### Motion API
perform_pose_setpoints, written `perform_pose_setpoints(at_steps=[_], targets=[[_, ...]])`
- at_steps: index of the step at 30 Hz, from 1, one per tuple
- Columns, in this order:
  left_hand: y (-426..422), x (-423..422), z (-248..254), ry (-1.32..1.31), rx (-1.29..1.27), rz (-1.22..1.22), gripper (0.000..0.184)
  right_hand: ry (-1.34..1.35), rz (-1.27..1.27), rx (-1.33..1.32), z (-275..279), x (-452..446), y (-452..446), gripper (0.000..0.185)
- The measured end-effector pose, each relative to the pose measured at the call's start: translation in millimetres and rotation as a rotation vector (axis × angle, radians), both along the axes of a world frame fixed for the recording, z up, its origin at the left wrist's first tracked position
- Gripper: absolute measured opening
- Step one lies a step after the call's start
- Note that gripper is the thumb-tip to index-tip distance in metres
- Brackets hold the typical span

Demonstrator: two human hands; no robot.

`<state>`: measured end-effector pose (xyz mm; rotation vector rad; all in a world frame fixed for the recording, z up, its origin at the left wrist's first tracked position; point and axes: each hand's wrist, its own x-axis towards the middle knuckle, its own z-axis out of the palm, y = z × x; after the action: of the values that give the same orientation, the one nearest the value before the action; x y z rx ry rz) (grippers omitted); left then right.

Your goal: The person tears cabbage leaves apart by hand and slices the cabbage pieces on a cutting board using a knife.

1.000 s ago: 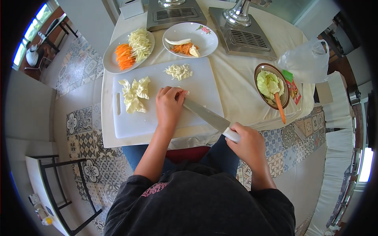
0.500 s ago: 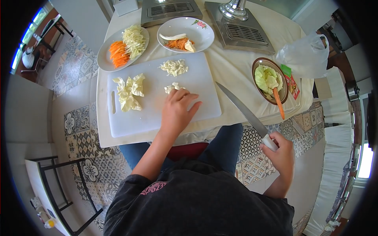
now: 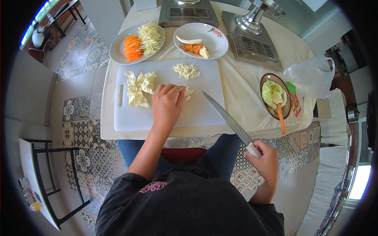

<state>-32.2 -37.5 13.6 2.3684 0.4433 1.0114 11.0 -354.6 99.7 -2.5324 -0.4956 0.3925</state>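
Note:
My right hand (image 3: 264, 160) is closed around the white handle of a large kitchen knife (image 3: 228, 118). The blade slants up and left, its tip over the right part of the white cutting board (image 3: 136, 121). On the board, my left hand (image 3: 168, 103) has its fingers bent together beside a small pile of chopped cabbage (image 3: 189, 93); whatever they may hold is hidden. Cabbage leaf pieces (image 3: 136, 93) lie to the left of that hand. Farther back is another heap of chopped cabbage (image 3: 186, 70).
Behind the board stand a plate (image 3: 114, 50) of shredded carrot and cabbage and a flowered plate (image 3: 219, 43) with vegetable pieces. Two metal stands (image 3: 258, 49) are at the back. On the right are a brown-rimmed bowl (image 3: 263, 100) with cabbage and a carrot, and a plastic bag (image 3: 311, 76).
My left hand has shifted left of the small cabbage pile, and its spread fingers have drawn together. My right hand has brought the knife left, its tip now over the board. The view has shifted slightly.

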Motion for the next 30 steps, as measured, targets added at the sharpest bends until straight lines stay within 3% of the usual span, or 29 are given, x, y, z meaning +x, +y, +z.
perform_pose_setpoints(at_steps=[4,16,19,22,25,26,30], targets=[[23,-8,-5,0.054,-0.069,-0.014,0.015,0.003,0.027,0.012,-5,1,4,0.028],[34,24,9,0.298,0.042,-0.205,0.01,0.007,0.016,0.064,-12,1,0,0.03],[33,15,12,0.113,-0.195,-0.124,0.009,0.005,0.045,0.09,-12,2,1,0.029],[18,-12,30,0.235,-0.528,0.077,0.01,0.104,0.129,0.027,-1,1,14,0.026],[3,-27,19,0.347,-0.552,0.052,0.013,0.179,0.261,0.092,-1,-5,27,0.025],[3,-30,1,0.278,-0.361,0.065,0.013,0.204,0.302,0.103,1,-7,34,0.026],[0,-37,2,0.278,-0.314,0.091,0.015,0.208,0.392,0.043,1,-12,49,0.021]])
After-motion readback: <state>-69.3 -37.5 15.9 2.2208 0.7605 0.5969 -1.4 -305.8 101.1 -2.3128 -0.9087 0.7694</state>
